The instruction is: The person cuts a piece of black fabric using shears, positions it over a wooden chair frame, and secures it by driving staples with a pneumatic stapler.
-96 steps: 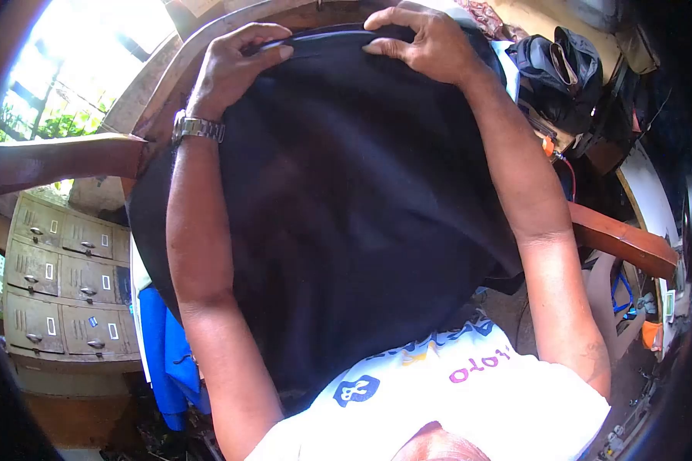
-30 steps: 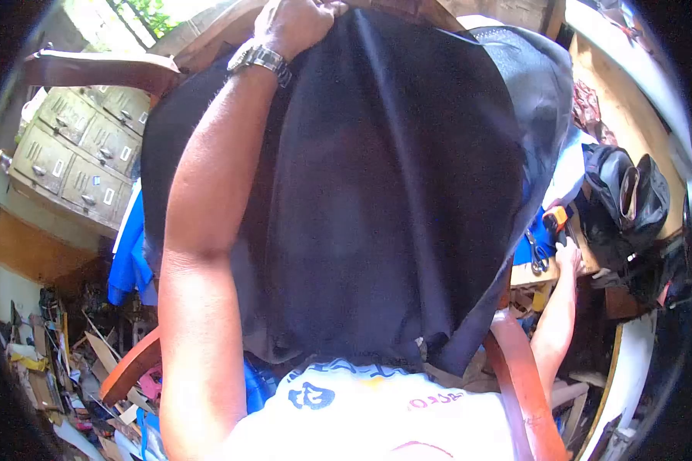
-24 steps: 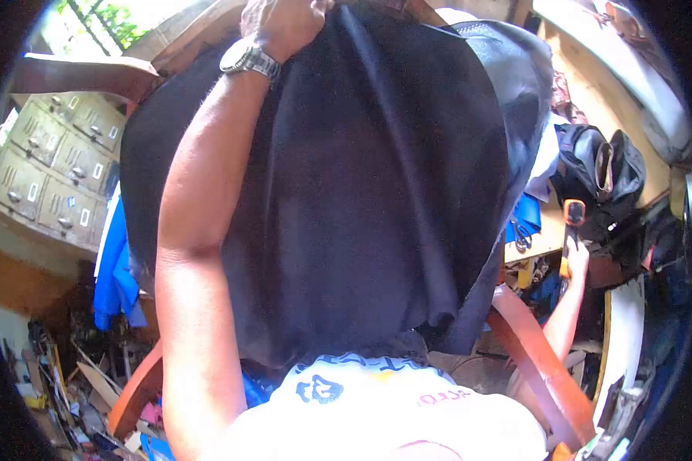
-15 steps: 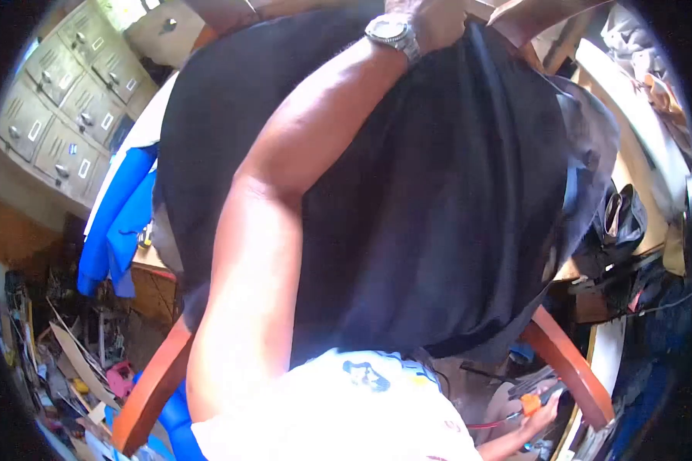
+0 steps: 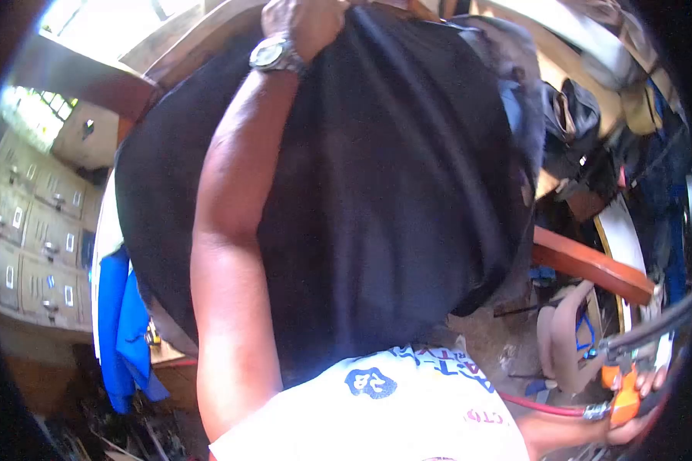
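Observation:
Black fabric [image 5: 377, 177] is spread over a chair with a wooden frame, filling the middle of the head view. My left hand [image 5: 304, 27], with a watch on its wrist, is closed on the fabric at the far edge; its fingertips are partly hidden. At the lower right, my right hand [image 5: 637, 430] is wrapped around an orange air staple gun [image 5: 625, 399]. A red hose [image 5: 546, 405] runs into the tool through a metal fitting. The staple gun is off to the side, apart from the fabric. A brown wooden leg [image 5: 592, 265] sticks out at right.
Grey metal lockers [image 5: 34, 230] stand at left. Blue cloth [image 5: 123, 330] hangs near the chair's left side. A black bag [image 5: 573, 111] lies on the bench at upper right. Beige bent pieces [image 5: 565, 338] and scattered clutter lie at lower right.
My view has turned, so the chair and my left hand appear further left. My right hand has come up closer with the orange staple gun. The left hand still grips the fabric.

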The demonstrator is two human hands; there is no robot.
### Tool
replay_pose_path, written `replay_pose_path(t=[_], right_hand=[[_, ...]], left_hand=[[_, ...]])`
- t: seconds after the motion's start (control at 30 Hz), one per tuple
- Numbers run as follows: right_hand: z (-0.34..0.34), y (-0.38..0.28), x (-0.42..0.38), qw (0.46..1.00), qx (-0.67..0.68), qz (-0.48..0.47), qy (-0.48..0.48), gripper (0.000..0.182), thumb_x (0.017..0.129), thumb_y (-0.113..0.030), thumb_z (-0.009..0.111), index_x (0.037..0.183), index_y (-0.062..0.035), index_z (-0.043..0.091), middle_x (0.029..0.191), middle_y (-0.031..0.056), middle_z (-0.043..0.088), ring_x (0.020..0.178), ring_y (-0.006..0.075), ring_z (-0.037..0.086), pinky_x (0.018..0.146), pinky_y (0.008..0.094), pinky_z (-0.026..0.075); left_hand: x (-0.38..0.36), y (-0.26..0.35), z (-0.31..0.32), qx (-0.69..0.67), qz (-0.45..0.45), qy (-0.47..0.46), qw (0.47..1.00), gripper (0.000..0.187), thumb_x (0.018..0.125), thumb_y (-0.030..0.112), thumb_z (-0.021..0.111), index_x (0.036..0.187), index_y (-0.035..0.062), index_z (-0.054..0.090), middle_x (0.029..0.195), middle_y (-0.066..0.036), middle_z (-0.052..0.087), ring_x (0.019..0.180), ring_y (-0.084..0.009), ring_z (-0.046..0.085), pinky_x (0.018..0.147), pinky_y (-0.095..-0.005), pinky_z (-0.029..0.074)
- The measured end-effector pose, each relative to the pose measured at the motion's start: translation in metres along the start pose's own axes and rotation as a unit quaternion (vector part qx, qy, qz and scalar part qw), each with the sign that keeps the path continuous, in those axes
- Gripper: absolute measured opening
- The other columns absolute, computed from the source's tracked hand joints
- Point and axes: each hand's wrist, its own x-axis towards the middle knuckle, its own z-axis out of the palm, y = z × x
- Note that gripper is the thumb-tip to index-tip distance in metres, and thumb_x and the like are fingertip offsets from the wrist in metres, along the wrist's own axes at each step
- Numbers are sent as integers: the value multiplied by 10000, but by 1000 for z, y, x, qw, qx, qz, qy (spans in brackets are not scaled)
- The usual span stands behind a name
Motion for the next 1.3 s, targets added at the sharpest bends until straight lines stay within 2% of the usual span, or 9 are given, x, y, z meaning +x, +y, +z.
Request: replay_pose_path(t=[0.23, 0.37, 0.4, 0.5, 0.6, 0.7, 0.83, 1.1, 1.3], right_hand=[[196, -3, 77, 922, 241, 138, -270, 374, 1062, -374, 548, 1149, -11, 523, 839, 81, 567, 669, 161, 594, 639, 316, 541], [282, 34, 114, 875, 281, 229, -321, 329, 1058, -362, 567, 1115, -43, 515, 757, 41, 544, 598, 124, 570, 598, 293, 519], [295, 54, 126, 855, 298, 270, -328, 371, 1010, -399, 626, 1127, -56, 549, 807, 90, 619, 632, 193, 638, 630, 351, 568], [341, 97, 143, 892, 168, 281, -311, 439, 991, -499, 654, 1130, -109, 509, 760, 66, 620, 597, 192, 660, 551, 349, 581], [372, 121, 145, 922, 103, 225, -299, 439, 999, -496, 640, 1069, -69, 564, 763, 66, 638, 588, 197, 662, 543, 339, 573], [384, 131, 149, 889, 125, 304, -318, 433, 1004, -489, 635, 1031, -60, 582, 759, 62, 638, 586, 183, 661, 536, 329, 567], [395, 138, 145, 903, 91, 300, -294, 409, 1009, -483, 631, 1001, -77, 588, 752, 46, 630, 587, 162, 655, 533, 322, 563], [401, 137, 137, 929, 52, 223, -292, 339, 1027, -422, 632, 975, -88, 640, 754, 29, 637, 606, 141, 653, 557, 300, 550], [409, 143, 136, 929, 62, 189, -311, 323, 1055, -381, 593, 1217, -106, 650, 761, -1, 591, 622, 99, 599, 571, 275, 535]], left_hand=[[13, 15, 1, 22, -16, -32, 999, 200, 872, 283, 713, 943, 97, 707, 925, -140, 725, 880, -330, 731, 773, -473, 580], [17, 18, 0, 14, -59, -63, 996, 210, 863, 289, 709, 963, 104, 717, 930, -140, 739, 901, -334, 735, 782, -474, 581], [20, 20, -1, 13, -76, -79, 994, 213, 860, 288, 707, 969, 105, 721, 933, -139, 745, 908, -335, 737, 786, -473, 581], [28, 20, -1, 15, -93, -94, 991, 218, 844, 281, 702, 967, 103, 734, 953, -144, 757, 934, -336, 739, 798, -466, 584], [28, 18, -6, -6, -88, -89, 992, 204, 824, 272, 704, 921, 97, 744, 950, -154, 759, 927, -339, 741, 799, -464, 585], [30, 16, 0, 6, -71, -80, 994, 204, 816, 288, 705, 877, 97, 747, 919, -158, 756, 904, -346, 742, 789, -470, 583], [29, 13, 1, 7, -42, -66, 997, 202, 819, 283, 691, 861, 93, 746, 900, -163, 752, 890, -354, 741, 778, -475, 580], [28, 16, -2, -10, -28, -60, 998, 214, 839, 286, 676, 892, 88, 735, 899, -173, 750, 870, -367, 737, 764, -491, 577], [29, 15, 1, -2, -15, -61, 998, 231, 859, 292, 662, 929, 81, 722, 900, -182, 748, 852, -381, 734, 754, -506, 573]])
